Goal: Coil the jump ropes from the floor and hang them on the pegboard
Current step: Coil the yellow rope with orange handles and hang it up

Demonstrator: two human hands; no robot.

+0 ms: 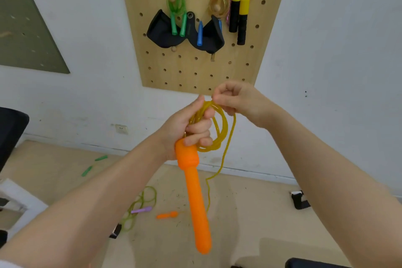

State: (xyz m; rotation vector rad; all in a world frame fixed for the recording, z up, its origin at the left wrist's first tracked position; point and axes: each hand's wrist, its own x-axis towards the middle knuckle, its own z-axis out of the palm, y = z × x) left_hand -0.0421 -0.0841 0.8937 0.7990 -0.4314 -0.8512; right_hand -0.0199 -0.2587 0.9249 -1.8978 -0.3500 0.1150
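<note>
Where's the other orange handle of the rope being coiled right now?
In the head view the second orange handle lies on the floor, low and left of centre, just right of the purple handle and left of the held orange handle.

Nothing there I could read. The yellow-and-black handles hanging on the pegboard carried small dark marks, but they were too blurred to make out as letters or numbers. The orange handle I held was plain, no brand on it. The wall socket showed no legible print either.
</note>
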